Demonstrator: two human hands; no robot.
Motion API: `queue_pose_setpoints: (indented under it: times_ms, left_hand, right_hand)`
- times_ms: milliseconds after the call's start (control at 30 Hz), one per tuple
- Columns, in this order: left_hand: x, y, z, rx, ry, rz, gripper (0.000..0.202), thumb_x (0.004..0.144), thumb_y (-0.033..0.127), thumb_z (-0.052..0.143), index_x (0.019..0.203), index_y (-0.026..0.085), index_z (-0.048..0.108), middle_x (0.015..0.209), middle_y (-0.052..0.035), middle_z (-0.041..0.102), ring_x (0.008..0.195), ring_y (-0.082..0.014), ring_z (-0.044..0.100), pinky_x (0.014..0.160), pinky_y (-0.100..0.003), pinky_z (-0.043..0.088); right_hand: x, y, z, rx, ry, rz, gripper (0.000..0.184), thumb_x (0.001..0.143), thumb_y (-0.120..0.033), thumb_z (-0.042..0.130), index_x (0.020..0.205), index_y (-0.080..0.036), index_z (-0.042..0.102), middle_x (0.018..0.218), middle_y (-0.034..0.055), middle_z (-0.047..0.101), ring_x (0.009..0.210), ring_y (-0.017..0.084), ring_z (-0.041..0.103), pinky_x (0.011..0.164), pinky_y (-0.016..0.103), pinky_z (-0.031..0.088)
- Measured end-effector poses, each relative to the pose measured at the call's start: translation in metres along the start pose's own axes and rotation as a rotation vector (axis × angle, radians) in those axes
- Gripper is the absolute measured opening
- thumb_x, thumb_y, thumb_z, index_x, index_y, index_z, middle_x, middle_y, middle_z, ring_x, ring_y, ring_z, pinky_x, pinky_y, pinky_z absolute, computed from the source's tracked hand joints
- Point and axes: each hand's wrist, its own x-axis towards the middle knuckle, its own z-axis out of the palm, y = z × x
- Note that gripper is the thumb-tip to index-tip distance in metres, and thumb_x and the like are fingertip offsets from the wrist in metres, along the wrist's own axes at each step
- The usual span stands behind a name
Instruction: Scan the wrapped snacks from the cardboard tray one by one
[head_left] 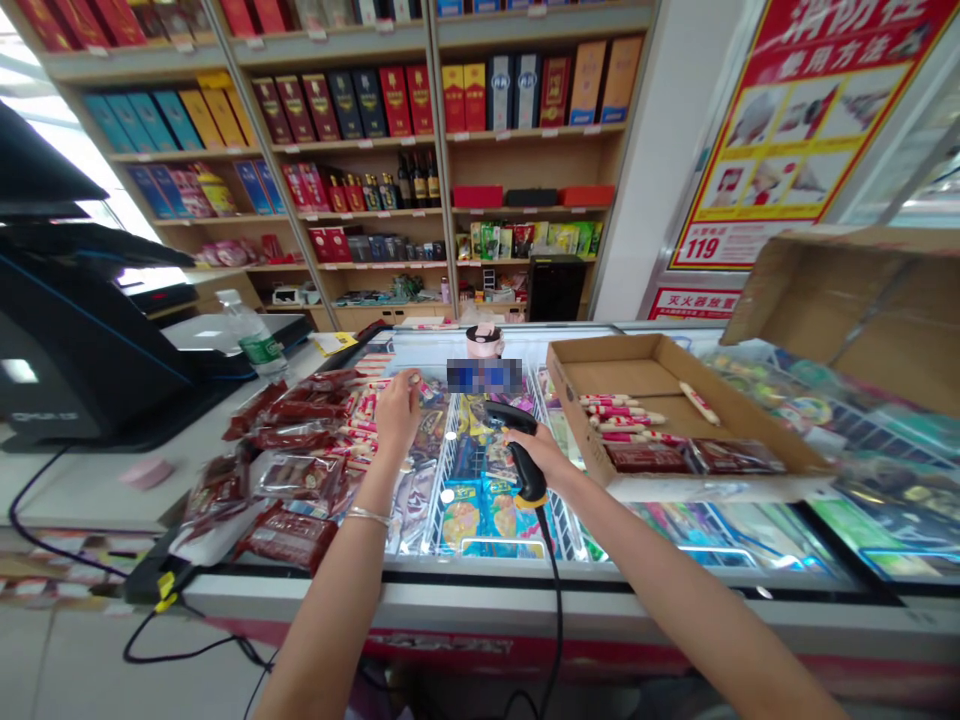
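Note:
My right hand (pixel 541 455) grips a black barcode scanner (pixel 517 445) with a yellow band and a black cord, held over the glass lid of a chest freezer (pixel 480 505). My left hand (pixel 397 408) reaches forward and pinches a small wrapped snack stick (pixel 415 380) at the far edge of a pile of red snack packets (pixel 300 450) lying on the freezer's left side. A silver bracelet circles my left wrist.
An open cardboard box (pixel 600 375) with several snack sticks and packets sits on the freezer to the right. A black checkout terminal (pixel 67 340) and a water bottle (pixel 251 340) stand on the counter at left. Shelves of boxed goods fill the back wall.

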Motion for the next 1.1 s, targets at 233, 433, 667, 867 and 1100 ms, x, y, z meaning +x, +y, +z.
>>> queue_pose_setpoints:
  times_ms: [233,433,667,867,1100]
  left_hand:
    - [-0.003,0.01,-0.002,-0.18,0.164,-0.017,0.023,0.09,0.031,0.04,0.103,0.018,0.053,0.102,-0.0072,0.063,0.095,-0.0171,0.059,0.088,-0.03,0.044]
    - [-0.006,0.07,0.013,-0.552,0.071,-0.011,0.016,0.086,0.034,0.049,0.092,0.019,0.051,0.1,-0.0067,0.063,0.092,-0.016,0.062,0.081,-0.029,0.049]
    - [-0.034,0.17,0.066,-0.869,-0.286,0.156,0.006,0.081,0.023,0.054,0.086,0.019,0.054,0.095,-0.0062,0.067,0.086,-0.0166,0.065,0.076,-0.028,0.05]
    - [-0.031,0.177,0.09,-0.797,-0.208,0.219,0.022,0.084,0.016,0.045,0.1,0.02,0.059,0.108,-0.0074,0.065,0.105,-0.018,0.059,0.094,-0.034,0.043]
    - [0.01,0.079,0.04,-0.325,-0.081,0.016,0.026,0.083,0.015,0.037,0.095,0.02,0.059,0.101,-0.0062,0.063,0.091,-0.0171,0.059,0.084,-0.031,0.045]
  right_hand:
    - [-0.042,-0.062,-0.025,0.051,-0.06,-0.281,0.04,0.06,-0.028,0.074,0.091,-0.017,0.052,0.061,-0.0019,0.06,0.042,0.011,0.056,0.039,0.019,0.044]
    - [-0.081,-0.117,-0.145,-0.035,0.333,-0.421,0.031,0.062,-0.022,0.072,0.088,-0.015,0.056,0.068,0.0031,0.064,0.043,0.012,0.057,0.037,0.02,0.046]
    - [-0.098,-0.123,-0.262,-0.094,0.642,-0.301,0.009,0.07,-0.012,0.066,0.078,-0.012,0.061,0.065,0.0114,0.063,0.048,0.012,0.059,0.046,0.019,0.046]
    - [-0.102,-0.098,-0.287,-0.07,0.7,-0.165,0.009,0.069,-0.021,0.068,0.068,-0.016,0.061,0.067,0.0105,0.063,0.043,0.012,0.056,0.035,0.019,0.037]
    - [-0.094,-0.118,-0.257,-0.015,0.676,-0.278,0.006,0.069,-0.015,0.066,0.074,-0.017,0.063,0.065,0.0052,0.064,0.046,0.011,0.057,0.04,0.02,0.045]
